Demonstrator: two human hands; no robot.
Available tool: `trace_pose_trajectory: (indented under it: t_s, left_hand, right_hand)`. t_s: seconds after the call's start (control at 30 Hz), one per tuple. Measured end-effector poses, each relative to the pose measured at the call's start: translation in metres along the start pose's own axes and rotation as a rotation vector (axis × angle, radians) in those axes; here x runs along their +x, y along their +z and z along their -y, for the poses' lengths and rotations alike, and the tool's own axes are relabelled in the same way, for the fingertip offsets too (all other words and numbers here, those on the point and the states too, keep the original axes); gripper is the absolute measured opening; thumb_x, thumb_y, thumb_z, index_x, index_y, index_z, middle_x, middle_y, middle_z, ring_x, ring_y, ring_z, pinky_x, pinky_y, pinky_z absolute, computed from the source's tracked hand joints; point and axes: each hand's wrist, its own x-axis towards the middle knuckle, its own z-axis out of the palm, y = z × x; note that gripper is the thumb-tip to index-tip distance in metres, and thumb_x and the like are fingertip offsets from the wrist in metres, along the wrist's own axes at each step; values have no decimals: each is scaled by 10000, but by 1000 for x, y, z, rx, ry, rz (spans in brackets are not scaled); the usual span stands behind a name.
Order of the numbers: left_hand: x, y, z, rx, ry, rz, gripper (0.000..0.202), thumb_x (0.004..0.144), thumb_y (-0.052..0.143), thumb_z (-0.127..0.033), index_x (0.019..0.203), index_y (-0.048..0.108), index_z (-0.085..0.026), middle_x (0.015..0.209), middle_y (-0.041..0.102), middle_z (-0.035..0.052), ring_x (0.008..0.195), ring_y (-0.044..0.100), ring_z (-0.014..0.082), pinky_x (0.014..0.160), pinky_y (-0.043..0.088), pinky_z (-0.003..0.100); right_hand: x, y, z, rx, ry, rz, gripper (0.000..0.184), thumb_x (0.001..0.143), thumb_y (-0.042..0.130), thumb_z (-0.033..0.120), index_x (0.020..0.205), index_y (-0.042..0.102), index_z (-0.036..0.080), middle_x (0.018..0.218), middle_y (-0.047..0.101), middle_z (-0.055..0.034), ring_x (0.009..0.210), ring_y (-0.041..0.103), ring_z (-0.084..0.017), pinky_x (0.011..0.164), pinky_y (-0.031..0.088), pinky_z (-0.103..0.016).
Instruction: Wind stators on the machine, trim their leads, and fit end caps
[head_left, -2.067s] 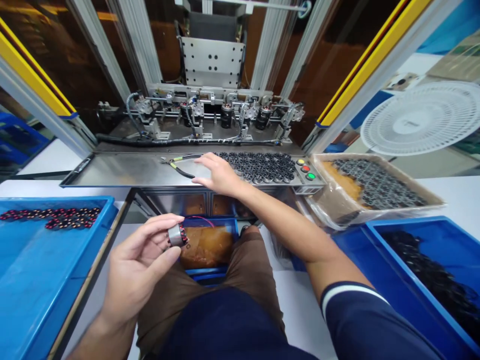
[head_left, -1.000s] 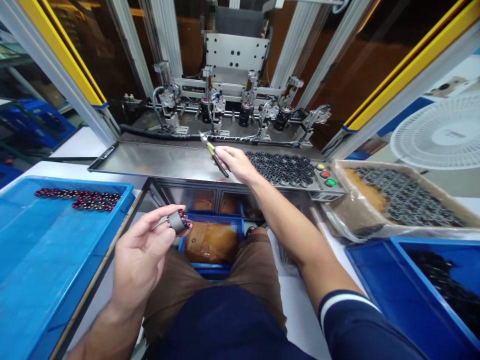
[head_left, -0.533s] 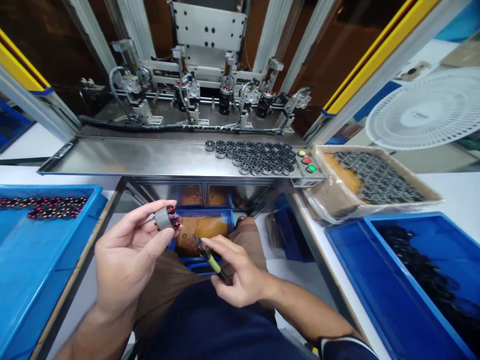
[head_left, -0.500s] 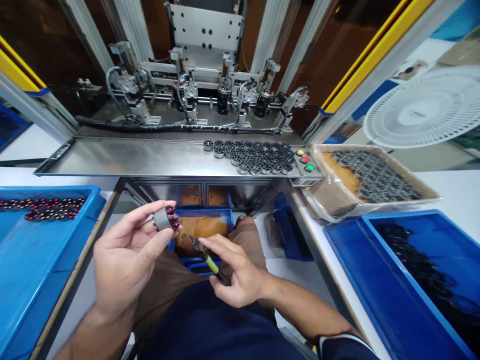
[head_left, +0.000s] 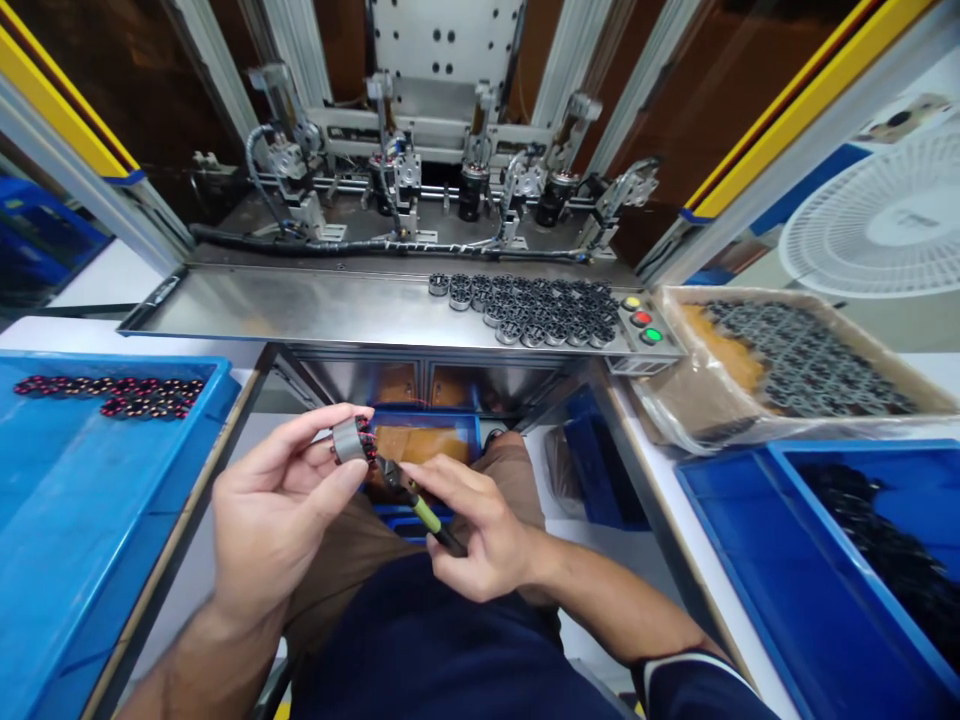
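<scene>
My left hand (head_left: 281, 500) pinches a motor stator (head_left: 348, 441) between thumb and fingers. The stator is a short grey cylinder with red and black windings on its right face. In my right hand (head_left: 480, 530) is a pair of cutting pliers (head_left: 426, 512) with black and green handles. Their jaws are right beside the wound face of the stator, near a thin wire end; whether they touch it I cannot tell. Both hands are above my lap, in front of the machine's metal tray (head_left: 300, 306).
Several dark stators (head_left: 555, 310) stand at the tray's right, beside a panel of coloured buttons (head_left: 642, 319). A blue bin (head_left: 75, 500) on the left holds wound stators. To the right are a plastic-lined carton (head_left: 720, 400), blue bins (head_left: 757, 560) with black parts and a white fan (head_left: 892, 220).
The pliers have come up and left, so their jaws are now close to the stator's wound face. The camera view has shifted, moving the surroundings mostly to the right.
</scene>
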Motion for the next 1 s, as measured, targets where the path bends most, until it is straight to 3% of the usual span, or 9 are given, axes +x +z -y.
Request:
trace_pose_trajectory:
  t_s: [0.3,0.43,0.6,0.8,1.0]
  left_hand:
    - [-1,-2,2,5,5,1,337,764,729,-94,1083,715,-203,1105,742,40,995,699,177,882,576,250]
    - [-1,-3,3,7,81,-42,225,788,702,-124,993,725,-214,1094,732,44,1083,659,205,951,542,309]
    - [-1,0,2,24,138,-64,193,792,686,-110,946,717,-223,1073,727,43,1063,660,220,915,555,355]
    - [-4,1,1,24,142,-45,213,807,671,-92,961,723,-230,1098,716,46,1047,656,230,852,566,353]
    - [-5,3,0,79,215,-9,259,793,662,-40,965,727,-224,1096,719,46,1078,653,216,893,558,334]
  right_hand:
    - [-7,-1,-3,-67,34,0,760,692,497,81,1442,397,154,815,554,-32,679,500,-144,605,483,-276]
    - [-6,-1,-2,-21,32,23,818,650,516,89,1454,380,151,967,575,-85,812,552,-181,706,523,-330]
    - [-4,-1,0,7,25,44,869,633,520,84,1479,339,165,1129,549,-128,1016,566,-230,841,531,-389]
    - [1,-1,-1,19,-16,33,883,627,526,81,1484,331,165,1128,542,-126,999,566,-221,837,533,-381]
    - [2,-2,-1,-12,-35,19,853,645,520,82,1477,352,174,1052,562,-104,893,572,-193,758,539,-341]
